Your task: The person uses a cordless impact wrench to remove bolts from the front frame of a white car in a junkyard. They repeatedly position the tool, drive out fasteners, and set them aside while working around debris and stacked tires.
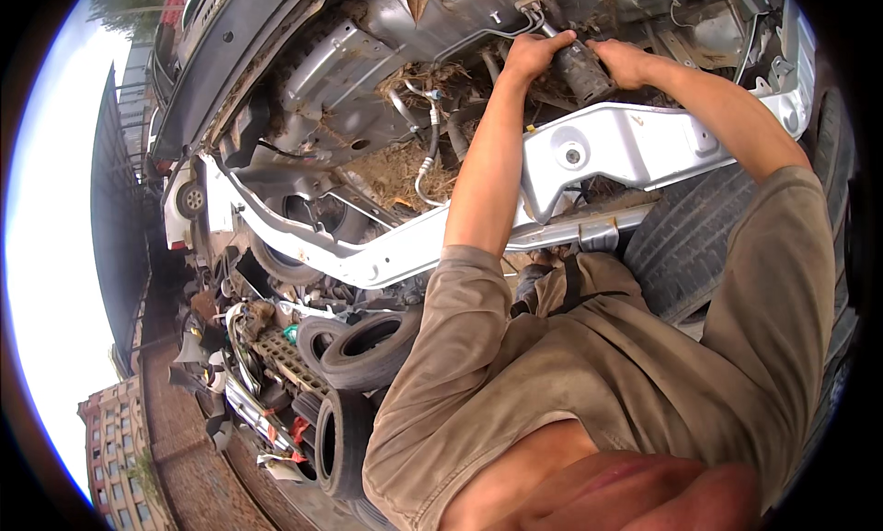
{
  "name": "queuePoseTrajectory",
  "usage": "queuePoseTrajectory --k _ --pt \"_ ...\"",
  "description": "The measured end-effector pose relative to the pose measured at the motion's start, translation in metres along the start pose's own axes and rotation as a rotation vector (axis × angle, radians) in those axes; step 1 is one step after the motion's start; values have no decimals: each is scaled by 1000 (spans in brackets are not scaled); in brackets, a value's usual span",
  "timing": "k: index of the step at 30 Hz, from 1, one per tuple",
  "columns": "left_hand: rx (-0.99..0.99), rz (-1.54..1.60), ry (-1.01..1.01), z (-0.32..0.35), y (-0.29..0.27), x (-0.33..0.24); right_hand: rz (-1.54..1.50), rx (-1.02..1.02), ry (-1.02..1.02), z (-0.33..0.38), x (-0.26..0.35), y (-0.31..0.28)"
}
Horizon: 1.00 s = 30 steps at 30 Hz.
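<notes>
Brown-shirted person (598, 384) — left hand (533, 54), right hand (625, 63) at grimy cylinder (582, 75)

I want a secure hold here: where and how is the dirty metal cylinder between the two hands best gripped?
Probably around the middle of the cylinder, with the left hand and right hand coming from opposite sides. Its long, round body lies tilted between them, while the thin metal pipes by its upper end look like poorer holds.

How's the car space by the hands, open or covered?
Open: no lid. Dry grass, a bent pipe and the metal can between left hand and right hand show.
</notes>
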<state>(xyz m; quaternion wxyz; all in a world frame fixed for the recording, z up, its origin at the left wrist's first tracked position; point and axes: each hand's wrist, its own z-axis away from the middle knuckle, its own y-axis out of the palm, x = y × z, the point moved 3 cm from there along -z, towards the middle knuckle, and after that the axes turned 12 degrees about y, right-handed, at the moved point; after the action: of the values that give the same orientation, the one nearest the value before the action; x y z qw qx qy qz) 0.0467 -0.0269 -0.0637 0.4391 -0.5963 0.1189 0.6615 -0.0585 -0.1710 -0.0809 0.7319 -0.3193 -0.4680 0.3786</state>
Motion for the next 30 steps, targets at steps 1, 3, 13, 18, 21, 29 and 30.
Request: queuePoseTrajectory --k 1,3,13,18,21,29,30 --pt "2 22 -15 2 1 -1 16 -7 5 0 -2 0" --pt "6 63 -44 5 2 -5 48 -23 15 0 -5 -1" --pt "68 203 -122 -15 9 16 138 54 75 4 0 -11" --pt "-122 82 311 -24 10 33 135 64 96 1 -7 -16" --pt "-242 152 391 -24 18 32 128 41 42 2 -10 -15" --pt "-152 398 334 -28 20 45 94 205 -43 -1 -5 -9" --pt "-205 326 330 -26 21 45 66 157 -59 0 -5 -10"
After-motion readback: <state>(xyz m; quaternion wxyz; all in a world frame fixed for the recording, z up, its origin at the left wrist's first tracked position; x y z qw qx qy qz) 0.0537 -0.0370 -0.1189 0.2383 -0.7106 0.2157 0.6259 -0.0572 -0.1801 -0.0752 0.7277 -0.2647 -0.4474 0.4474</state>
